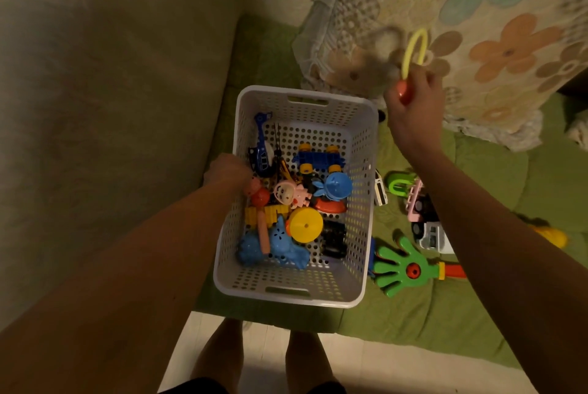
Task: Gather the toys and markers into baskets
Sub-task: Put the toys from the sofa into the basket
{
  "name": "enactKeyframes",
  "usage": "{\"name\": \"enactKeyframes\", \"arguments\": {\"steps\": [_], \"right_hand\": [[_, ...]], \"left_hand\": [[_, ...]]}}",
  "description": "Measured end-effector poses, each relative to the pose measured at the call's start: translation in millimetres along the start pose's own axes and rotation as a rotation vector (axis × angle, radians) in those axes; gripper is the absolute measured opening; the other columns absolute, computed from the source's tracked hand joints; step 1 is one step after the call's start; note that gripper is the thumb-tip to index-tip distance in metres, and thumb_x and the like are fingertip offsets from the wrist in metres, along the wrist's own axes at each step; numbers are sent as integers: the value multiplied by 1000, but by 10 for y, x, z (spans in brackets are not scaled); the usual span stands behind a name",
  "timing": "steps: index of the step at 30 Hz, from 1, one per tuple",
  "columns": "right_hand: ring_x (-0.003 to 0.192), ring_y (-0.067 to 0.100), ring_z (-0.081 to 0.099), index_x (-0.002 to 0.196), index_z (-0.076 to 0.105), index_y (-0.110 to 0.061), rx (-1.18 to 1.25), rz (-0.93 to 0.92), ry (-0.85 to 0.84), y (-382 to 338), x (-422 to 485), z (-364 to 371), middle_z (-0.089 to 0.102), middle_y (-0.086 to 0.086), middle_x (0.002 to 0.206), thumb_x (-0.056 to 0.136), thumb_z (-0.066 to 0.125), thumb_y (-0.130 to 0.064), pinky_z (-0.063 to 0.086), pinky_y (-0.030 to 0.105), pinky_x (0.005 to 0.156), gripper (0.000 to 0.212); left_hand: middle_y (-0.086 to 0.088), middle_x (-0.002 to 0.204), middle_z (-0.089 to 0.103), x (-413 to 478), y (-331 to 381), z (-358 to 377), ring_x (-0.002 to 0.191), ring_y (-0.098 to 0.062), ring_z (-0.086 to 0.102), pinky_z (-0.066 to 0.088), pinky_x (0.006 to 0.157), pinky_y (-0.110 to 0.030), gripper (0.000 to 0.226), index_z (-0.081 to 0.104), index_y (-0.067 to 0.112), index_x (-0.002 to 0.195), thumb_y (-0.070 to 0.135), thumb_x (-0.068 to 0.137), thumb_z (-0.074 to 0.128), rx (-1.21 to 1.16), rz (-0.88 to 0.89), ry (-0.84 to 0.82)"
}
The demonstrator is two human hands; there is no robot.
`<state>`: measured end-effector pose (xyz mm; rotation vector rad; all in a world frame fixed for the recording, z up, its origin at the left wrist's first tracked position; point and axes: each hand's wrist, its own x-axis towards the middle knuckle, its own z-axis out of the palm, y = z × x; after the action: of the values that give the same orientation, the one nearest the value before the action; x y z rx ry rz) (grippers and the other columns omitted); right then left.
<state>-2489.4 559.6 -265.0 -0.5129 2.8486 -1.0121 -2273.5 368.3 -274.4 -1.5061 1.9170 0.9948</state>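
A white perforated basket (362, 170) sits on a green quilt and holds several toys, among them a blue helicopter (261, 151), a blue wheeled block (318, 159) and a yellow disc (305, 224). My left hand (227, 170) grips the basket's left rim. Past the basket's far right corner, my right hand (413, 107) is raised and holds a toy with a yellow loop (413, 49) and an orange end. Right of the basket lie a green hand clapper (401, 266), a green horseshoe toy (399, 185), a pink vehicle (416, 202) and a white car (431, 236).
A floral blanket (477, 27) is bunched at the back right. A beige sofa back (111, 107) fills the left side. My bare legs stand on a pale floor (264, 349) at the quilt's front edge. A yellow toy (553, 234) lies far right.
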Motion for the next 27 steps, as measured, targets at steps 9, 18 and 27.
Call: {"name": "enactKeyframes", "arguments": {"steps": [9, 18, 27], "right_hand": [[79, 16, 65, 130, 45, -33, 48, -388, -601, -685, -251, 43, 62, -1, 112, 87, 62, -43, 59, 32, 65, 47], [110, 37, 55, 135, 36, -15, -425, -338, -791, -475, -475, 756, 57, 15, 126, 83, 66, -34, 49, 43, 80, 63], [110, 34, 58, 139, 41, -16, -369, -355, -645, -459, -348, 864, 58, 12, 129, 92, 55, -39, 51, 43, 84, 54]], "left_hand": [[-16, 102, 57, -44, -1, -11, 94, -28, 57, 52, 89, -39, 29, 52, -5, 116, 11, 92, 56, -27, -12, -1], [-7, 82, 46, -83, 1, -20, 87, -24, 50, 48, 83, -35, 28, 52, -5, 115, 10, 91, 57, -19, 15, -1], [-18, 106, 56, 34, -29, -3, 97, -30, 57, 48, 77, -34, 28, 53, -5, 115, 13, 93, 54, -11, 7, -6]]}}
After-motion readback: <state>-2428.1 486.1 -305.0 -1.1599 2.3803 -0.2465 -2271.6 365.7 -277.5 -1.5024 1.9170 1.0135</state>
